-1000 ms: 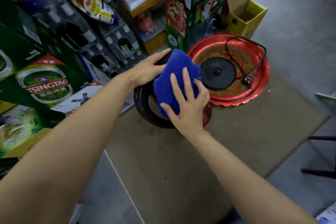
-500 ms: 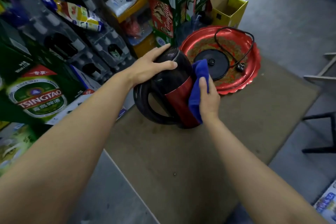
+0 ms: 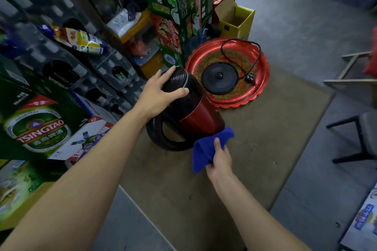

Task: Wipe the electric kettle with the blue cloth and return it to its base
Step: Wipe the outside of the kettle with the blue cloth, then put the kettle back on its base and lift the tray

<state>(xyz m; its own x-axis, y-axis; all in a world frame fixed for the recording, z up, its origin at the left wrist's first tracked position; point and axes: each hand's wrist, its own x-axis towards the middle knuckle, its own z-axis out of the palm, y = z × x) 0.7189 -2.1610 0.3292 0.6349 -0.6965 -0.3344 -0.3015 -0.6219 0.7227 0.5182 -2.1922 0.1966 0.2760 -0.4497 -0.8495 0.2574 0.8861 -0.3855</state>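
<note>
A: Two hands in view, both busy. Kettle position?

B: Electric kettle (image 3: 189,112) stands tilted on the table (image 3: 265,149), near its left edge, top leaning toward the stacked crates. Red body, black lid and black loop handle. My left hand (image 3: 158,96) is spread over the black top, thumb across the lid, fingers wrapped round the far side, grasping the kettle.

A: And the cloth?

B: Blue cloth (image 3: 206,149) is bunched in my right hand (image 3: 219,160), fingers clenched on it. Its upper fold touches the kettle's lower right edge, down by the bottom rim.

A: Base?

B: Base (image 3: 220,77) is a black disc lying flat in the red tray (image 3: 259,91), which sits toward the table's far edge. Kettle is off it, just beside the tray's near rim. Power cord (image 3: 242,51) loops round inside the tray; plug (image 3: 250,77) lies just right of the base.

A: Surroundings?

B: Green Tsingtao beer cartons (image 3: 38,128) stacked along the left. Dark bottle crates (image 3: 81,71) behind them. Yellow open box (image 3: 238,22) beyond the tray. Chair (image 3: 365,134) off the table's right edge. Cannot tell whether the kettle's bottom rests fully on the table or only on one edge.
</note>
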